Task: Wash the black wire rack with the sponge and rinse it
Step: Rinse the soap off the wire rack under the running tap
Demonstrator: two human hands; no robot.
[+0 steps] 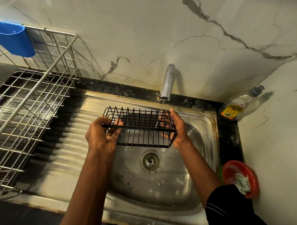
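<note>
Head view: wire rack point(138, 128); bottle label point(230, 112) illegible.

Dim, warm yellowish light falls from the left: the curved chrome tap point(167, 81) and clear plastic soap bottle point(236, 106) throw soft shadows rightward onto the veined marble wall point(141, 28). Edges bend with wide-angle distortion, and the red plastic bowl point(232, 171) is blurred.

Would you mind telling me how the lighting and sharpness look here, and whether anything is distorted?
Head view: warm light from the left, so the tap and bottle throw shadows rightwards onto the wall; glare streaks the drainboard; the red bowl at the right edge is blurred; the wide lens bows the sink's edges; the rack is sharp.
</note>
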